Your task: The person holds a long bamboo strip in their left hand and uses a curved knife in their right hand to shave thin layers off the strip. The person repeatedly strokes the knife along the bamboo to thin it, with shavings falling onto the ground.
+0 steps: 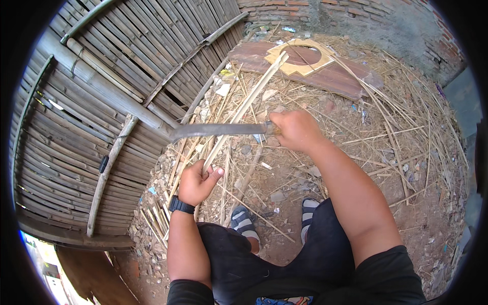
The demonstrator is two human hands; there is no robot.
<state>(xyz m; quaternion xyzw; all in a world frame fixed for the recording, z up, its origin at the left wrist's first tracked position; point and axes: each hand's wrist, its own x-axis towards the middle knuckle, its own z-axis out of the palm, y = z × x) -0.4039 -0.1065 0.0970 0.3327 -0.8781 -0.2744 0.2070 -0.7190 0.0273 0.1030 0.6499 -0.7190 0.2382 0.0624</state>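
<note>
Currently: one pale strip (254,96), wooden or bamboo, slanting from left of centre to the upper middle of the frame, its lower end grasped in the left hand (195,184), thumb to the right side. One long knife (218,130), centre of the frame, lying across the strip; whether blade and strip touch, cannot be told. One right hand (295,131), just right of centre, fingers wrapped firmly around the knife handle.

Hazards, by likely cause:

Item: cut to the left hand — the blade crosses the strip near the thumb, so a slip toward the lower left could reach it; no glove is worn.

Item: strip twisting or springing, as it is thin, long and held by one end; whether the far end rests on anything is unclear.

Item: uneven splitting, should the edge run off along the grain.

Item: injury below — two sandalled feet (245,222), lower middle, toes toward the work, poorly covered against a dropped knife.

Item: stumbling, owing to loose sticks (394,137) at right and rubble about the feet.

Item: knocking the blade tip against the slatted wall (127,51), upper left, if swung wide.
</note>
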